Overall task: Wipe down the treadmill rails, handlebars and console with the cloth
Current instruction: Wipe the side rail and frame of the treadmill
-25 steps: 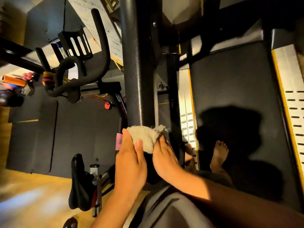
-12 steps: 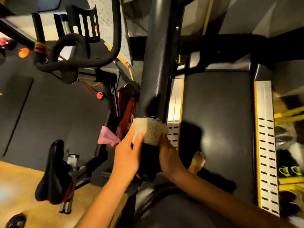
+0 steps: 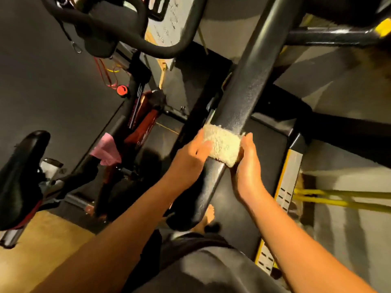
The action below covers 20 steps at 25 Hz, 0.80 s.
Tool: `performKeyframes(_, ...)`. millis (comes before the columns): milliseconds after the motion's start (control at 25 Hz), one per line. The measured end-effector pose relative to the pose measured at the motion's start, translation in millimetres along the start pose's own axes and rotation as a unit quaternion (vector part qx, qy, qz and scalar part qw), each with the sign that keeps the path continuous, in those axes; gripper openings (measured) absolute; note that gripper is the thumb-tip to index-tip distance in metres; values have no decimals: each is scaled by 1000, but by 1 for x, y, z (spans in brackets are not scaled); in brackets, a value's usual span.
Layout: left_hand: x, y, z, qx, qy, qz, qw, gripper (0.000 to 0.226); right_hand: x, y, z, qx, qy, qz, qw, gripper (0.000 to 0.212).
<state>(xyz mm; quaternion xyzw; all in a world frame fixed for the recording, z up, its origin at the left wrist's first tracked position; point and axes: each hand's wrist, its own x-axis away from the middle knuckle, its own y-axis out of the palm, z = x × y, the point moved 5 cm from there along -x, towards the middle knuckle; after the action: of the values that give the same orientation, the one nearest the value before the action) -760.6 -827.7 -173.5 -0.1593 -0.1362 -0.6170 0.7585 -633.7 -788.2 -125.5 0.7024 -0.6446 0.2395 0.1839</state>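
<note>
Obs.: one second back, your cloth [image 3: 222, 145] sat bunched at the near end of the handlebar [image 3: 243, 92], with both hands crowded over it. It now lies spread as a flat band across the top of the handlebar, farther up from the end cap, and a bare stretch of bar shows between the cloth and you. Your left hand [image 3: 188, 159] is on the handlebar's left flank, fingers curled onto the cloth's left edge. Your right hand [image 3: 247, 166] cups the right edge against the handlebar's right flank, thumb pointing up the bar. Both hands hold the cloth snug round the tube; whether the cloth meets underneath cannot be seen. Reading: you have gone from dabbing the end to a wrapped, sliding wipe, so the near section is probably done. The long speckled run above the cloth looks unwiped. The side rail [image 3: 287, 178], below and right of the handlebar, is untouched, and the console is out of view. Judged early in the task. Note: keep tension even on both edges, or the band may bunch again.
</note>
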Motion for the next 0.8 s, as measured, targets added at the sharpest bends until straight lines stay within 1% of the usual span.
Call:
performKeyframes(40,11,-1,-13,31,-23,-12,999,47,12,3,10,28,8,4,1000,46)
performKeyframes(120,24,0,-29,105,-56,-50,992,34,22,3,17,142,-9,17,990,62)
performKeyframes(160,24,-1,-27,123,-65,-53,989,35,16,5,9,192,-40,33,980,67)
performKeyframes(200,18,-2,-24,120,-56,-57,989,38,9,11,-1,230,-74,47,969,70)
performKeyframes(240,8,-1,-22,112,-42,-66,991,42,2,16,-17,258,-111,73,957,71)
performKeyframes(280,-5,1,-17,105,-45,-79,990,48,-6,19,-31,285,-138,91,944,70)
performKeyframes(360,-33,3,-9,80,-59,-95,990,60,-18,21,-43,300,-172,105,933,73)
performKeyframes(440,-45,6,-9,72,-65,-104,990,61,-21,15,-43,255,-182,125,941,76)
performKeyframes(480,-44,7,-8,70,-60,-106,990,60,-15,8,-47,246,-205,134,938,73)
performKeyframes(520,-40,7,-8,72,-55,-113,989,61,-3,1,-53,275,-250,132,919,66)
performKeyframes(560,-33,3,-13,88,-58,-118,987,63,13,-1,-59,341,-310,100,882,55)
performKeyframes(600,-24,-5,-19,100,-72,-108,987,65,30,-2,-61,431,-371,39,821,45)
performKeyframes(640,-14,-16,-26,98,-89,-67,989,65,47,-5,-55,515,-422,-41,745,39)
performKeyframes(680,-1,-27,-31,76,-101,-20,992,63,59,-8,-45,576,-443,-121,677,37)
performKeyframes(720,10,-32,-28,47,-96,1,994,59,63,-12,-37,617,-443,-179,626,40)
performKeyframes(760,19,-28,-19,20,-76,-10,997,55,59,-16,-33,647,-441,-205,587,43)
performKeyframes(800,25,-19,-6,-6,-49,-26,998,52,50,-17,-34,677,-433,-207,559,46)
